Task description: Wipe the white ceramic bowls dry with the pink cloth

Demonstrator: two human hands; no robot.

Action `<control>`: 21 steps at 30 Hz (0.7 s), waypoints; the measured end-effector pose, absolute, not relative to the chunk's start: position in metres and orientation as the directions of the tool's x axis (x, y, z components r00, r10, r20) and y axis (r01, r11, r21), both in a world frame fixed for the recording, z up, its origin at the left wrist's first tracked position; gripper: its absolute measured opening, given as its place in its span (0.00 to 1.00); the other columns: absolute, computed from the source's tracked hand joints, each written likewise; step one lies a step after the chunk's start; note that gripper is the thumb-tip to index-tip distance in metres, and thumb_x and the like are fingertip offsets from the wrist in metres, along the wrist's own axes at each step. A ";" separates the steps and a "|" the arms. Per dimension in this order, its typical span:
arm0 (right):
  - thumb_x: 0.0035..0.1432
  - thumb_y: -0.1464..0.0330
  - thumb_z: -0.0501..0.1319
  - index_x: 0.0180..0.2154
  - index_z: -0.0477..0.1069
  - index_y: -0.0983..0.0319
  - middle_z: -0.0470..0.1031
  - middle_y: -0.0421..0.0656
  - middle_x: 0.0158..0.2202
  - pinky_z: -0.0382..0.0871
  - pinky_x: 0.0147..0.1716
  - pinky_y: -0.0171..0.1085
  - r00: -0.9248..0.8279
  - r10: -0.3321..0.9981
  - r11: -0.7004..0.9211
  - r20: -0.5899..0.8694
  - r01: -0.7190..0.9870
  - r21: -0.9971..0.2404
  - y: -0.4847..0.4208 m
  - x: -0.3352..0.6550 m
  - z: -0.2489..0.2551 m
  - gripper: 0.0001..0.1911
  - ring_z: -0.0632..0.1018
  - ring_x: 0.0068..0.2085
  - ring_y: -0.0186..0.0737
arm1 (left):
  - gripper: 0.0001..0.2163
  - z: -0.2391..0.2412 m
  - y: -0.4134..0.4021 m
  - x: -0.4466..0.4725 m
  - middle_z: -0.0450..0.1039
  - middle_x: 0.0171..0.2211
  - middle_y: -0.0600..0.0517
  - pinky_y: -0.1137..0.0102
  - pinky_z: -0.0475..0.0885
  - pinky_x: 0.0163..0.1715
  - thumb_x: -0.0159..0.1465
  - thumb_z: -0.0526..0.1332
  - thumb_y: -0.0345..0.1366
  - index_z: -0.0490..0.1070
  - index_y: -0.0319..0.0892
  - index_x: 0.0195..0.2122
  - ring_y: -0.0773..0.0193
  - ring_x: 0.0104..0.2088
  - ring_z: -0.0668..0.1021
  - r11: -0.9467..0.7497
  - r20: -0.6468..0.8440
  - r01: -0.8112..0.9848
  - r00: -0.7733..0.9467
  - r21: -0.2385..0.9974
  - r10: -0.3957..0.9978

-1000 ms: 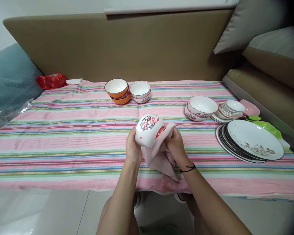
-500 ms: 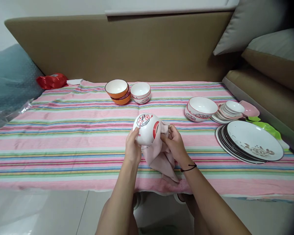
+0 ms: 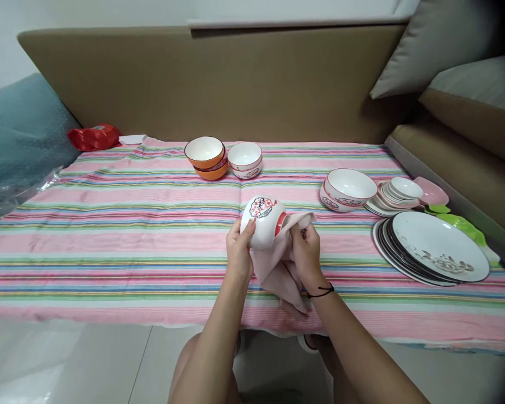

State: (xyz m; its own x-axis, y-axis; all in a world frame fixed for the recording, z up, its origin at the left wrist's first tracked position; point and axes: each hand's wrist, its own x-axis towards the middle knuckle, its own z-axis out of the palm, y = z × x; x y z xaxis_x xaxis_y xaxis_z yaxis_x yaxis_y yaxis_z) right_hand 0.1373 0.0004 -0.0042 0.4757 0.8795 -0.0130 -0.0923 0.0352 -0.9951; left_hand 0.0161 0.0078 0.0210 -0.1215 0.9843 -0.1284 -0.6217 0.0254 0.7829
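A white bowl (image 3: 261, 227) with a red and black floral print is tipped on its side, its red foot ring facing right. My left hand (image 3: 239, 247) grips it from the left, thumb on the outer wall. In my right hand (image 3: 306, 252) is a pale pink cloth (image 3: 278, 264), bunched in closed fingers beside the foot ring. Part of the cloth lies against the bowl's right side and the rest hangs down over the striped sheet (image 3: 109, 252). The bowl's mouth is turned away and hidden.
Orange bowls (image 3: 206, 157) and small white bowls (image 3: 244, 160) are stacked at the back. To the right are larger white bowls (image 3: 349, 188), small dishes (image 3: 404, 188), a pink dish (image 3: 433, 191), a green leaf-shaped dish (image 3: 463, 225) and stacked plates (image 3: 440, 241). A red bundle (image 3: 95, 137) lies far left.
The bowl and both hands appear slightly further right as the view shifts. My right hand has turned, and a cloth corner now sticks out above its fingers.
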 end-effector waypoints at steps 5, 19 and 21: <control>0.56 0.59 0.62 0.39 0.69 0.58 0.70 0.41 0.37 0.68 0.38 0.37 0.393 0.887 0.241 0.240 0.048 -0.969 -0.005 0.136 -0.001 0.11 0.72 0.39 0.40 | 0.16 0.020 0.009 0.016 0.78 0.31 0.53 0.74 0.67 0.27 0.48 0.72 0.43 0.75 0.41 0.34 0.67 0.27 0.75 0.011 -0.158 -0.645 -0.170 0.764 0.973; 0.62 0.61 0.58 0.56 0.63 0.54 0.63 0.46 0.59 0.59 0.59 0.47 0.144 0.877 0.421 0.458 0.227 -0.878 -0.006 0.122 0.000 0.21 0.65 0.59 0.47 | 0.17 0.026 0.007 0.009 0.78 0.33 0.51 0.73 0.68 0.30 0.49 0.72 0.44 0.76 0.41 0.36 0.65 0.30 0.76 -0.005 -0.098 -0.617 -0.133 0.787 0.986; 0.62 0.58 0.58 0.54 0.65 0.56 0.68 0.45 0.53 0.63 0.54 0.44 0.167 0.910 0.351 0.378 0.172 -0.920 -0.005 0.126 0.000 0.20 0.70 0.54 0.46 | 0.14 0.025 0.005 0.007 0.76 0.30 0.53 0.74 0.65 0.28 0.50 0.71 0.43 0.76 0.41 0.33 0.67 0.28 0.73 -0.030 -0.034 -0.524 -0.112 0.851 0.993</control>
State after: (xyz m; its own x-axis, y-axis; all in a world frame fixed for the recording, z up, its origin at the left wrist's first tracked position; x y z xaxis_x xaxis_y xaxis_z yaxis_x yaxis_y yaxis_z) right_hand 0.1258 -0.0052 -0.0003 0.1672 0.9104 0.3784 0.1722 0.3509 -0.9204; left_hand 0.0067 0.0055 0.0250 -0.1123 0.9931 -0.0336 -0.5238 -0.0305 0.8513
